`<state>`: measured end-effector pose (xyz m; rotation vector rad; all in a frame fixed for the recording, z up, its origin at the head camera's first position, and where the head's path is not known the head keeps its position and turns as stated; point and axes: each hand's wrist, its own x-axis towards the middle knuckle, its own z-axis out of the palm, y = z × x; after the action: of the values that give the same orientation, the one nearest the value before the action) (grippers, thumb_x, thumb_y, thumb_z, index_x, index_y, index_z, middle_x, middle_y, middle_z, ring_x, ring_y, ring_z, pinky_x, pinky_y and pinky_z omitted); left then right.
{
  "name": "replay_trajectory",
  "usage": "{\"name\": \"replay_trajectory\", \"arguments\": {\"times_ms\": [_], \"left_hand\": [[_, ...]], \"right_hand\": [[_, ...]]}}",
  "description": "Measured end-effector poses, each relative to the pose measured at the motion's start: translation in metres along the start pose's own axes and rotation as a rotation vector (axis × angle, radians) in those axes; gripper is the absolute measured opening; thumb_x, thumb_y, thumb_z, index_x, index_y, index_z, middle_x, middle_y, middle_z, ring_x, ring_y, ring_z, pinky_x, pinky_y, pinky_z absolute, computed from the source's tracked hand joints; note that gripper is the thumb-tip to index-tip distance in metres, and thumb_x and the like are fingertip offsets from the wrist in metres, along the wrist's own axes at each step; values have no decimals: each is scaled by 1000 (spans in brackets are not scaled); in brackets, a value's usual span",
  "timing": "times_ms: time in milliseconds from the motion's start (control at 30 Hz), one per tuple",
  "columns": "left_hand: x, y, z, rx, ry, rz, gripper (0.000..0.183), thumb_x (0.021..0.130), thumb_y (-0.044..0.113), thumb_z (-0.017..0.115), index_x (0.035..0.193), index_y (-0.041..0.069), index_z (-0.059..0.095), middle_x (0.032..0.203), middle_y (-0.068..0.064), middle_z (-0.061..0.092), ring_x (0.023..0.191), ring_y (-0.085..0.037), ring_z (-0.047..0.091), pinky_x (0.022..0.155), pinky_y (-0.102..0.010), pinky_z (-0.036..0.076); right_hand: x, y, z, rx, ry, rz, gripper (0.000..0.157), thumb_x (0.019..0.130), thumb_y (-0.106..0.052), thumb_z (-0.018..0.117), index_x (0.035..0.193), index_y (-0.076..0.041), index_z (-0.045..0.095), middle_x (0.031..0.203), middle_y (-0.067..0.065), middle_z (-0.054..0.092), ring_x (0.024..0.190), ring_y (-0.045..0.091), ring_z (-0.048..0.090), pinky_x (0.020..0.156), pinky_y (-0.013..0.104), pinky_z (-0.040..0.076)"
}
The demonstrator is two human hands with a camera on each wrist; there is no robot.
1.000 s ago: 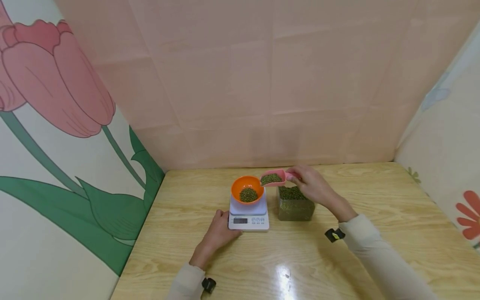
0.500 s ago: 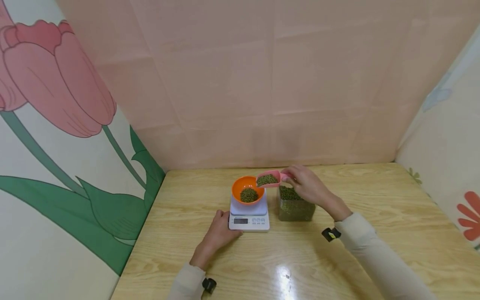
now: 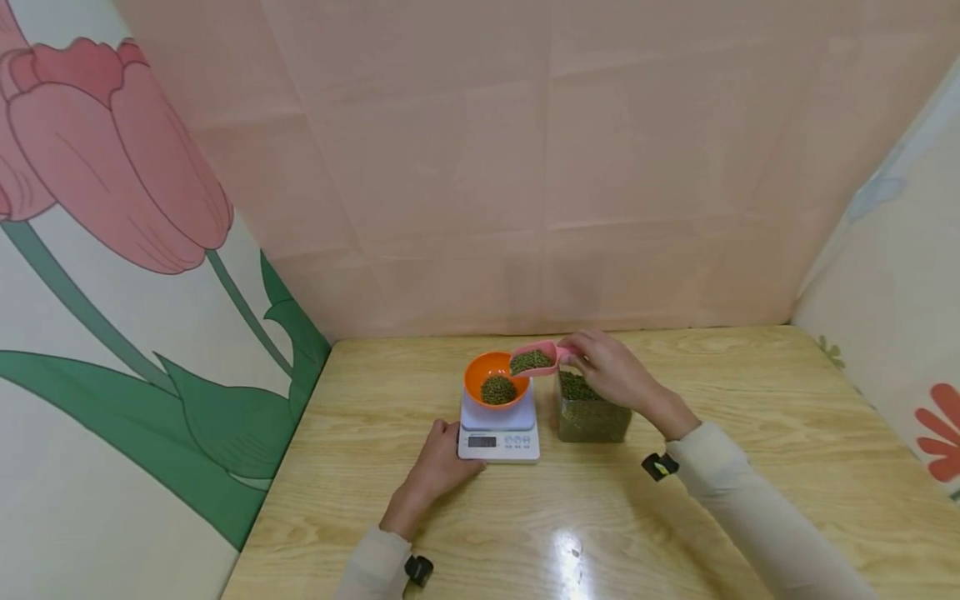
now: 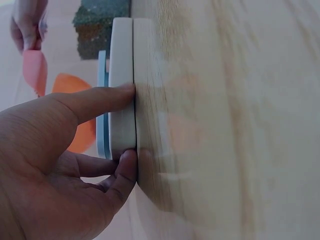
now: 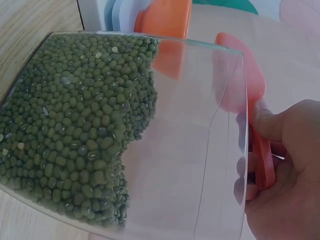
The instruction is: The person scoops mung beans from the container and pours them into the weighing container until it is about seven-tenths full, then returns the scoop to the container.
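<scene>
Head view: we see the pink scoop (image 3: 556, 353), loaded with green beans (image 3: 531, 361), its front end overlapping the two-o'clock rim of the orange bowl (image 3: 476, 374); whether they touch, we cannot tell. The bowl sits on the white scale (image 3: 498, 423), a mound of beans (image 3: 498, 390) inside it. In our judgement, tipping from here could scatter beans over the scale or the table (image 3: 367, 425), since so little of the scoop covers the bowl. The clear container (image 3: 592, 423) stands at the scale's three o'clock, just below the right hand (image 3: 611, 371), so a dropped wrist might knock it. The display (image 3: 482, 442) is too small to read.

Left wrist view: the left hand (image 4: 45, 165) grips the scale's corner, its bent digits spread apart along the edges. We think a push or lift there could jolt the bowl. That hand blocks part of the bowl; the container lies towards eleven o'clock of the scale.

Right wrist view: thumb and curled fingers are clamped on the scoop's handle (image 5: 263, 162). A loose pinch, we judge, could let it roll and spill. The container's wall stands before part of the scoop, with the bowl near twelve o'clock behind.
</scene>
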<state>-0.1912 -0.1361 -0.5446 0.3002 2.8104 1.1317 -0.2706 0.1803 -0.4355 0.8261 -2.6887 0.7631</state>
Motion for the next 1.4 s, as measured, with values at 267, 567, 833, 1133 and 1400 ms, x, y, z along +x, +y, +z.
{"name": "replay_trajectory", "arguments": {"times_ms": [267, 567, 833, 1133, 1400], "left_hand": [[-1, -1, 1, -7, 0, -9, 72, 85, 21, 90, 148, 4, 60, 116, -4, 62, 100, -20, 40, 84, -31, 37], [0, 0, 2, 5, 3, -15, 71, 85, 21, 91, 146, 2, 61, 114, -4, 58, 100, -19, 42, 85, -31, 39], [0, 0, 1, 14, 5, -13, 71, 85, 21, 91, 146, 1, 61, 113, -5, 57, 100, -19, 43, 86, -32, 41], [1, -1, 1, 12, -5, -17, 71, 85, 22, 91, 147, 3, 60, 114, -4, 58, 101, -20, 43, 86, -32, 40], [0, 0, 0, 16, -4, -19, 72, 86, 21, 91, 147, 1, 60, 114, -5, 58, 102, -20, 43, 86, -32, 40]], "right_hand": [[3, 1, 1, -12, -15, -20, 22, 104, -15, 68, 120, -1, 74, 120, 16, 74, 114, 36, 67, 99, 56, 54], [4, 1, -1, -23, -11, -48, 19, 103, -11, 69, 118, 0, 74, 117, 16, 73, 112, 36, 68, 98, 55, 55], [5, -1, -2, -27, -1, -76, 18, 103, -9, 69, 117, 0, 74, 115, 15, 73, 111, 36, 69, 97, 56, 55], [5, 1, -3, -50, -16, -70, 20, 103, -11, 70, 118, 0, 74, 116, 15, 73, 111, 36, 69, 97, 55, 55], [7, 1, -3, -64, -25, -78, 19, 103, -9, 70, 118, 0, 74, 117, 15, 73, 111, 35, 69, 96, 54, 56]]}}
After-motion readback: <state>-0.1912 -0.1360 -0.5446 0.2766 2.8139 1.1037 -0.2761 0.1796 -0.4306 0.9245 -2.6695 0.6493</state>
